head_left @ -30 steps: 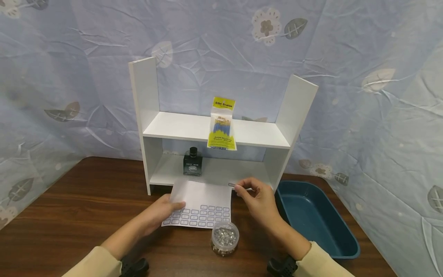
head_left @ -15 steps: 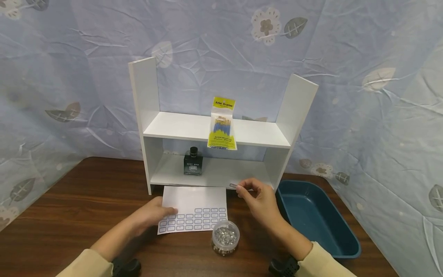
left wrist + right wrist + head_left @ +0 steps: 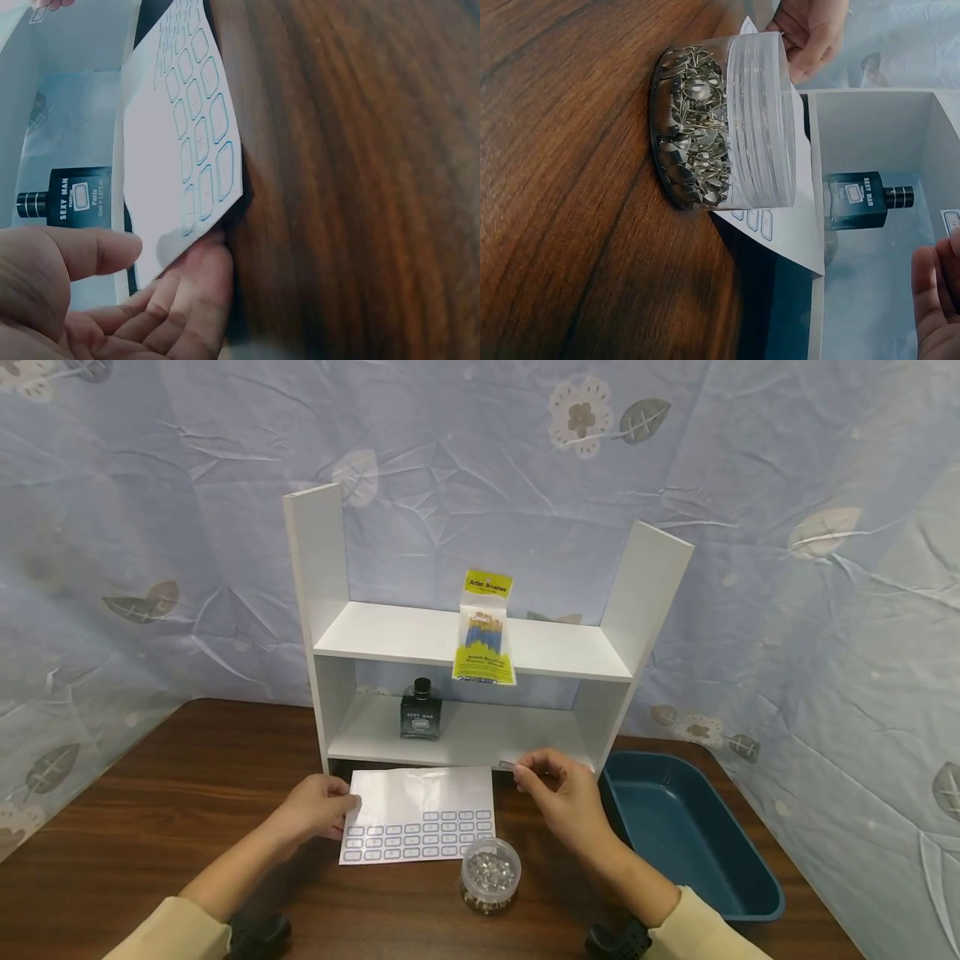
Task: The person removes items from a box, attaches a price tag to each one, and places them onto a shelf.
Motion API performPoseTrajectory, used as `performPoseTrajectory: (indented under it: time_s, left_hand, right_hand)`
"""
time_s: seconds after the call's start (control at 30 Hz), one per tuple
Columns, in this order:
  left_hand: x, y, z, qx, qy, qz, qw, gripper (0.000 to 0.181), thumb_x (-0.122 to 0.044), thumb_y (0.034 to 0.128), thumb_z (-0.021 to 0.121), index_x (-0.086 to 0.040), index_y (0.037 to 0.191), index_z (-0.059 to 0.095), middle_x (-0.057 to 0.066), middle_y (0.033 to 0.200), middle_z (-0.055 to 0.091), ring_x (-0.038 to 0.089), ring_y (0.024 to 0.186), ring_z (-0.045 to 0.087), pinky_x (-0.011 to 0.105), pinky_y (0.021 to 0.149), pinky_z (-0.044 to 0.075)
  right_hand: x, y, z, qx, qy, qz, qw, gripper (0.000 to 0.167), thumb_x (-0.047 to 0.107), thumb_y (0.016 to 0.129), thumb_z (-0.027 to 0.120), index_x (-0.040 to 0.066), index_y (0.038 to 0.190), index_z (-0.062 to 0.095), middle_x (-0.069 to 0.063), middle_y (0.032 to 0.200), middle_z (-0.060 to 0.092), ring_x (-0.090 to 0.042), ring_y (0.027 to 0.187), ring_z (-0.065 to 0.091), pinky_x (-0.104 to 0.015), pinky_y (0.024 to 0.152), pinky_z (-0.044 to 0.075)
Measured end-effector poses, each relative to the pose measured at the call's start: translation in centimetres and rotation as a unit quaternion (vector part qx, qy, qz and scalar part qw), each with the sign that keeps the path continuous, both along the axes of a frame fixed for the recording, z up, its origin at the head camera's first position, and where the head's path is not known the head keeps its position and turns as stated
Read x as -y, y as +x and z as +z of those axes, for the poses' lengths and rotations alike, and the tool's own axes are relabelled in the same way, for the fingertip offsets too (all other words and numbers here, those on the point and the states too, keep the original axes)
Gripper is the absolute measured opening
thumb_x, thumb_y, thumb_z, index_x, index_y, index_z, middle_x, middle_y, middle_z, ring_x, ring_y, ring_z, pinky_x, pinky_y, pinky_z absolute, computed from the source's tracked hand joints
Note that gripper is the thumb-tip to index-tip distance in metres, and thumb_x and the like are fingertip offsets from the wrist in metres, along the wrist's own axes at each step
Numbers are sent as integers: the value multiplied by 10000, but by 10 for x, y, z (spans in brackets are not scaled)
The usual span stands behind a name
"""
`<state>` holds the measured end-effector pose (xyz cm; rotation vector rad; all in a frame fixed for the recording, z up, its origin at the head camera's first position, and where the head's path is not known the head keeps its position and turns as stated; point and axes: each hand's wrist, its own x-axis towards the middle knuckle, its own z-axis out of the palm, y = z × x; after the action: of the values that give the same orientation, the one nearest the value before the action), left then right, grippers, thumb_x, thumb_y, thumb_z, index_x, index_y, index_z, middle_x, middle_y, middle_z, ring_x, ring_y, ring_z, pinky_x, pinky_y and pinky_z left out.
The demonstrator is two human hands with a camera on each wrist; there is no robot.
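Observation:
My left hand (image 3: 315, 807) is at the left edge of a white label sheet (image 3: 412, 789) with rows of blue-bordered labels. In the left wrist view its fingers (image 3: 187, 300) lie under the sheet's corner, and the thumb overlaps the sheet's edge, apart from the fingers. Between thumb and fingertips, my right hand (image 3: 558, 789) pinches a small label sticker (image 3: 506, 765) in front of the shelf. A clear round jar of silver thumbtacks (image 3: 491, 877) stands at the sheet's lower right corner. Its side and lid show in the right wrist view.
The white shelf (image 3: 420, 639) stands behind the sheet. A dark perfume bottle (image 3: 421, 714) bearing a similar label is on its lower board. A packet of artist brushes (image 3: 483, 635) leans over the upper board's edge. The blue tray (image 3: 757, 906) is right of my right arm.
The sheet has been lowered and shifted left toward the tabletop. My left hand has drawn back to its left edge, its thumb off the labels. My right hand keeps the sticker almost still.

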<state>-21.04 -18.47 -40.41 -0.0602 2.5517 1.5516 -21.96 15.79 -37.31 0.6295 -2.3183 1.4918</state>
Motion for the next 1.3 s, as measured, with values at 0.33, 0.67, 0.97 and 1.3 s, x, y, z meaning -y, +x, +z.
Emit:
performPoseTrajectory:
  time_s: [0.33,0.67,0.97,1.3]
  left_hand:
    - [-6,3,15,-1042,-1783,329,9779,409,-192,992,577,148,1215,621,257,1067,744,349,965,724,476,809,601]
    - [-25,8,13,-2427,-1397,325,9595,257,-137,1009,610,38,1181,688,166,1046,781,314,1002,746,506,908,600]
    - [-43,11,12,-2462,-733,-1313,9575,389,-258,1009,694,36,1262,652,181,1186,757,337,1115,733,489,973,602]
    - [-73,12,11,-2264,-763,-2937,9256,581,-361,969,749,44,1360,603,208,1326,712,375,1233,689,505,1075,554]
  right_hand:
    - [-8,3,-2,48,158,124,9998,69,113,983,726,64,935,721,-81,813,719,-82,760,651,-213,715,587]
    - [-19,10,-5,691,391,130,9968,85,144,981,735,70,939,731,-79,833,746,-86,776,687,-226,753,595]
    - [-28,21,-9,1332,553,198,9894,141,205,972,752,64,973,742,-148,905,772,-81,785,686,-220,738,577]
    - [-36,32,-20,1265,664,559,9882,143,181,991,724,40,970,725,-194,876,767,-56,760,698,-240,734,609]
